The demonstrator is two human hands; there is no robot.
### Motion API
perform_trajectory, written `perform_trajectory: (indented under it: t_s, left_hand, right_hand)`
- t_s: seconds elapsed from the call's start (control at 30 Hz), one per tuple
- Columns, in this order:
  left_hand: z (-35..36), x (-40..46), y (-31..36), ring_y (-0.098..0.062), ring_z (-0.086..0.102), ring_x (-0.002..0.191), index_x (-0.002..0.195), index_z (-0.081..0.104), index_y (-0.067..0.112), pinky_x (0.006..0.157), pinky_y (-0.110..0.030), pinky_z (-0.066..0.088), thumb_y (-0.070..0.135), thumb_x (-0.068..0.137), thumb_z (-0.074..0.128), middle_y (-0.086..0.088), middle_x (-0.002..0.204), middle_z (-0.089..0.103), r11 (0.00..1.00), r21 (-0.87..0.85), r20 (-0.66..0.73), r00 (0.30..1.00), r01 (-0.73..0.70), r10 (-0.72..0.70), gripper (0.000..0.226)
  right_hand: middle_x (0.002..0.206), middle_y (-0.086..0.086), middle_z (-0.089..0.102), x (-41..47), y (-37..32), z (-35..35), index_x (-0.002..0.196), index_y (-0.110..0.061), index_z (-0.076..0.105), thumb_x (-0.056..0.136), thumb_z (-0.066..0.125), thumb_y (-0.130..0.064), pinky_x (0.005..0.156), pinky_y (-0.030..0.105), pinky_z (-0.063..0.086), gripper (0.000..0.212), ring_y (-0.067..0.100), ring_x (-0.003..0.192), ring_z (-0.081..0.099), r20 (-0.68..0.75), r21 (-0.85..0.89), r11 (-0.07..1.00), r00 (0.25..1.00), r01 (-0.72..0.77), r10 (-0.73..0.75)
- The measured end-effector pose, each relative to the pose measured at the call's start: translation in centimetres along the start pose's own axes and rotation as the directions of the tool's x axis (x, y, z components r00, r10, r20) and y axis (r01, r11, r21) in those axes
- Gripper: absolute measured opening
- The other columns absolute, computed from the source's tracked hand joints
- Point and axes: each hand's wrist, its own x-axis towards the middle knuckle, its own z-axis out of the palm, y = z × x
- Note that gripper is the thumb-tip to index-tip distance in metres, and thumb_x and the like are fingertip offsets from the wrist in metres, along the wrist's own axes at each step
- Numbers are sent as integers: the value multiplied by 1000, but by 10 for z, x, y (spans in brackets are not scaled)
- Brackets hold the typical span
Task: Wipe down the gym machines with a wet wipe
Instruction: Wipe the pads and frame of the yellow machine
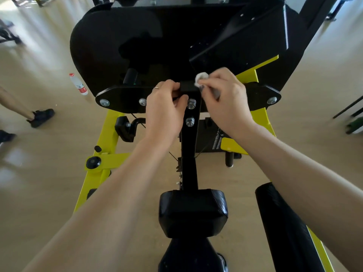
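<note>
Pinching a wet wipe (200, 77), right hand (225, 99) meets post (189, 134); left hand (165, 108) grips it.

A bottle (78, 84) lies on the floor (49, 173), left of the machine (176, 36).

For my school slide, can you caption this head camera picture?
Right hand rubs a white wipe on a black gym machine post; left hand grips it.

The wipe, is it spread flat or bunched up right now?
Bunched up. The wipe shows as a small white wad pinched in the right hand against the top of the black post, not spread flat.
</note>
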Motion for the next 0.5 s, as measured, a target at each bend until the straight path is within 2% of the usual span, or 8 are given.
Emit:
perform_trajectory:
  t_s: [0.1,0.13,0.17,0.23,0.3,0.33,0.4,0.5]
  left_hand:
    - [0,1,7,-11,62,94,112,66,14,73,-14,48,16,95,62,-3,107,67,996,89,25,1000,7,-9,17]
    - [-1,3,9,-12,61,96,115,65,14,70,-9,45,17,96,61,-3,112,65,992,124,37,999,11,-16,20]
    - [-1,5,12,-12,59,100,122,62,14,69,-4,41,19,97,61,-3,119,62,988,152,51,999,8,-15,25]
    - [-1,6,21,-10,53,102,134,55,16,69,1,36,22,100,59,-2,131,52,978,206,71,997,-37,23,35]
    - [2,7,30,-13,51,109,137,53,17,69,-8,37,25,101,56,-1,136,49,945,290,58,989,-149,139,37]
    - [6,8,32,-16,51,115,136,54,16,73,-13,37,25,101,56,-2,136,51,921,324,65,976,-217,207,36]
    - [19,14,33,-20,52,117,130,59,13,80,-22,42,25,101,54,-4,129,57,886,341,100,950,-312,296,31]
    - [40,17,22,-22,56,103,112,64,9,86,-34,48,20,103,44,-6,112,63,899,293,79,945,-326,317,25]
  right_hand:
    - [104,16,61,-3,-14,9,108,4,73,99,59,-2,76,15,49,19,15,87,59,66,47,990,988,134,-137]
    - [105,16,60,-7,-13,10,110,5,73,99,59,-2,75,17,50,19,16,86,59,62,62,990,989,129,-132]
    - [105,15,61,-13,-9,9,111,4,73,99,60,-2,75,16,49,19,14,85,59,36,63,995,996,76,-79]
    - [100,7,62,-31,5,2,105,-1,76,99,62,-7,72,9,42,17,5,80,54,-46,35,988,987,-153,154]
    - [96,3,63,-50,19,-10,98,-7,78,99,62,-12,70,4,36,17,0,77,51,-94,31,923,918,-383,384]
    - [97,2,64,-56,24,-16,98,-9,78,99,62,-13,70,3,35,16,-3,79,52,-117,45,896,889,-441,443]
    - [101,0,64,-59,27,-28,106,-13,76,98,63,-11,73,2,36,16,-8,85,52,-169,84,879,863,-469,477]
    - [109,-2,61,-50,27,-31,120,-14,69,95,62,-10,72,5,37,26,-3,87,51,-192,79,899,878,-431,438]
